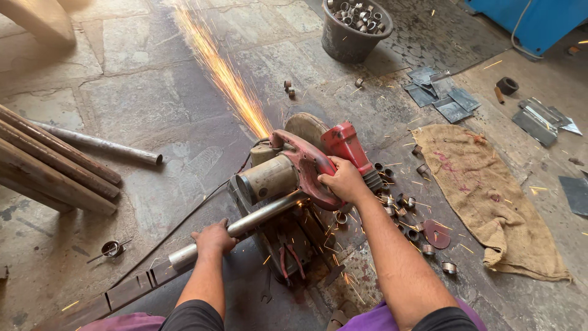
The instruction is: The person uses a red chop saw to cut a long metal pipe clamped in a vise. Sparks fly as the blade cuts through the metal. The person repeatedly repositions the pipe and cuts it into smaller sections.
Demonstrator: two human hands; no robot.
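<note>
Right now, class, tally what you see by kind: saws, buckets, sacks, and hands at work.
Saw: 1
Bucket: 1
Sack: 1
Hands: 2, left hand gripping the pipe, right hand on the saw handle
Total: 5

Everything's around the chop saw (294, 178): pipe stack (49, 165) left, sack (490, 202) right, bucket (355, 27) behind, cut rings (404, 208) just right.
</note>
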